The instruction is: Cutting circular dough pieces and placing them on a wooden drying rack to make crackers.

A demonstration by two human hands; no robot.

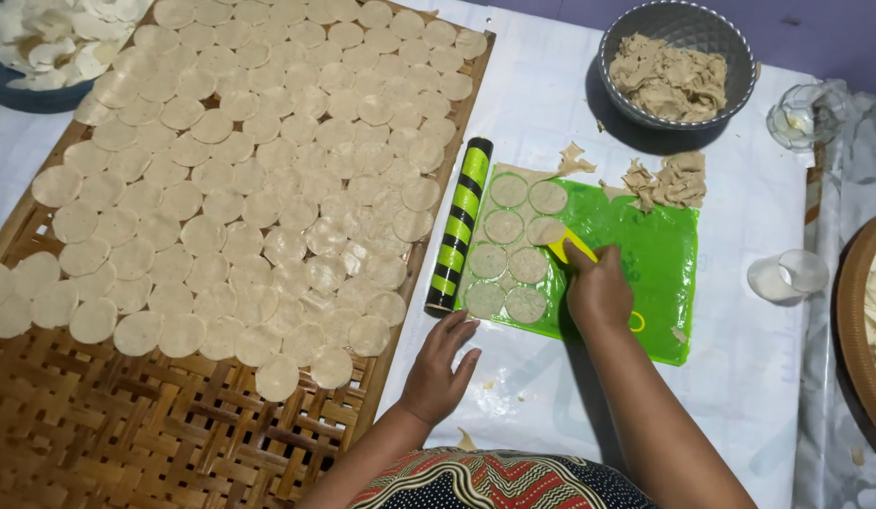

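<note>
Right hand: clenched on a yellow scraper, blade at the dough discs on the green mat.
Left hand: released, flat on the bench, beside the roller.
Room: bare mat right of the scraper; tray edge close left.

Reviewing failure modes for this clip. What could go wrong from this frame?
1. The yellow scraper in the right hand works under thin dough rounds packed closely on the green mat; one could tear or fold.
2. The striped rolling pin lies along the mat's edge beside the left hand; a nudge might roll it onto the rounds.
</note>
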